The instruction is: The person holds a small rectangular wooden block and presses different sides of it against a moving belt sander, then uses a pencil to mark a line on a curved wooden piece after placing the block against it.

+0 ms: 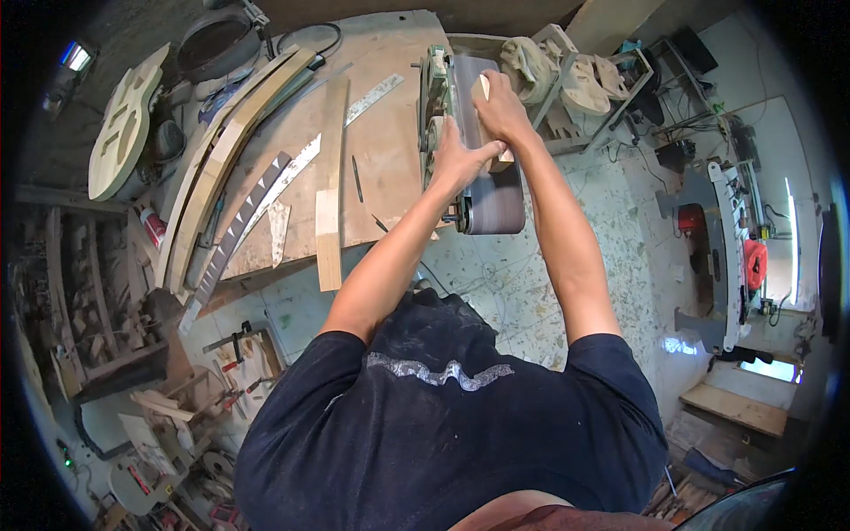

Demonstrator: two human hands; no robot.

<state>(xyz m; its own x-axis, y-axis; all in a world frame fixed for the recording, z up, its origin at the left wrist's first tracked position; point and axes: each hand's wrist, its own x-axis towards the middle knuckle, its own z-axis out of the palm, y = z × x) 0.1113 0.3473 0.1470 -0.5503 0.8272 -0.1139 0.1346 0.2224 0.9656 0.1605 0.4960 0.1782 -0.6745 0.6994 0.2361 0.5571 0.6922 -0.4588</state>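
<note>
A belt sander with a wide dark belt stands at the table's right edge. Its belt looks smeared, as if running. Against the belt lies a pale wooden block. My right hand is closed around the block's far part, fingers wrapped over it. Close to the block's near end, my left hand grips with its thumb reaching across to the right, while its fingers point away along the sander's left side. The hands hide much of the block's middle.
Left on the wooden table lie a long wooden strip, curved laminated wood pieces, a fretboard-like strip and a metal ruler. A guitar-shaped body stands far left. A rack with carved wooden pieces stands beyond the sander.
</note>
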